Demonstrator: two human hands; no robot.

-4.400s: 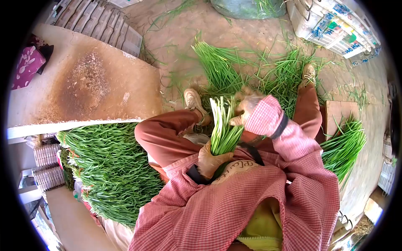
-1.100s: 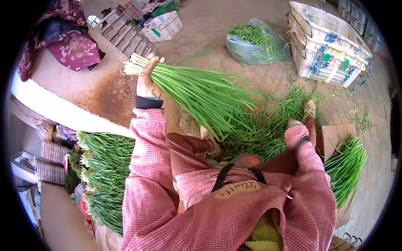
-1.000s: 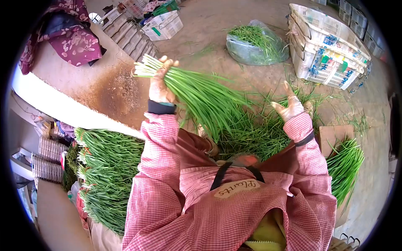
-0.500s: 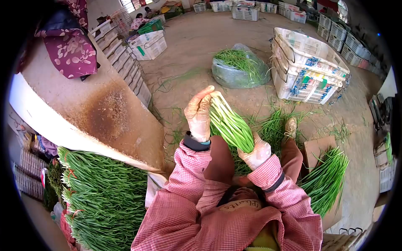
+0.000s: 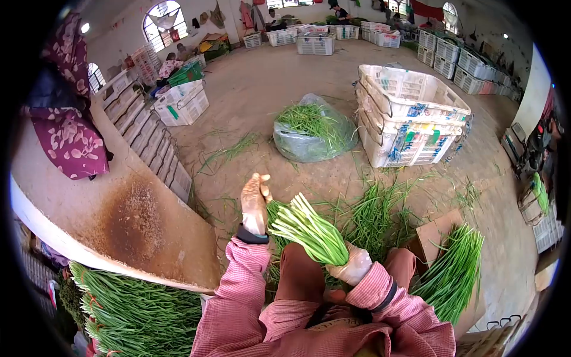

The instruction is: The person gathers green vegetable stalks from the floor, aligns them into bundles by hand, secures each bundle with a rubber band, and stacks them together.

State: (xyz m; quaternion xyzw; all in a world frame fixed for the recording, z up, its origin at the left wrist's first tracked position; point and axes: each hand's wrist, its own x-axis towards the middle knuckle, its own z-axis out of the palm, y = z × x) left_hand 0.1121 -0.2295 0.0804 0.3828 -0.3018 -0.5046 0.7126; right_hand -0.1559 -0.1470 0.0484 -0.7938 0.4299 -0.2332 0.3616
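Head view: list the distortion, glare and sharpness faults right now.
Head view: fisheye bend, with black corners and a bowed ledge; head view: the large arched window glares white behind its bars; head view: the held stalks look fairly crisp, the far crates softer.

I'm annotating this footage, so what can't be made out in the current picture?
Head view: right hand, some fingers hidden behind the held bunch.
Head view: stacked greens, cut off by the bottom edge.
Head view: far crates, any markings too small to read.
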